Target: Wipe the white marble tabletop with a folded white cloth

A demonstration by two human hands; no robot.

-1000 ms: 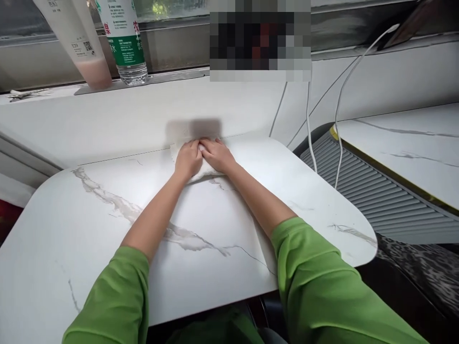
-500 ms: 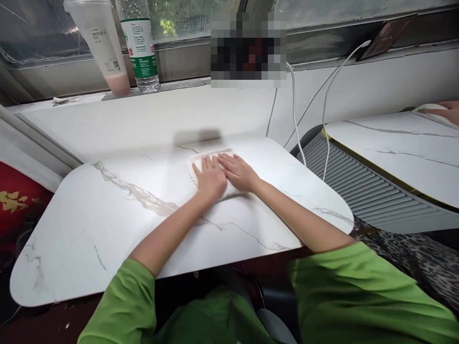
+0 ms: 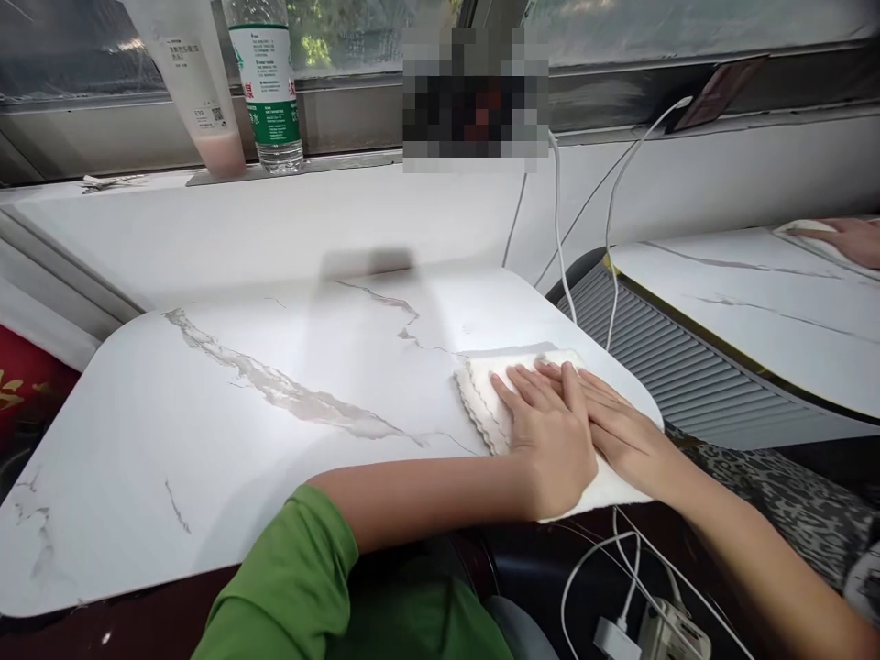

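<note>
A folded white cloth [image 3: 485,394] with a scalloped edge lies flat at the right end of the marble-patterned table [image 3: 226,458], its near corner over the front edge. My left hand [image 3: 554,440] presses flat on it, fingers stretched out. Beside it and partly under its fingers, my right hand [image 3: 619,426] also lies flat on the cloth, fingers extended. Neither hand is wrapped around anything.
On the windowsill stand a cup with pink drink [image 3: 224,151] and a water bottle [image 3: 275,101]. White cables [image 3: 611,266] hang at the right; a power strip [image 3: 674,632] lies below. Another person's hand [image 3: 849,240] rests on a cloth on the neighbouring table [image 3: 776,293].
Both my hands and the cloth have slid from the table's back middle toward the right front edge. The other person's hand has shifted slightly left in view.
</note>
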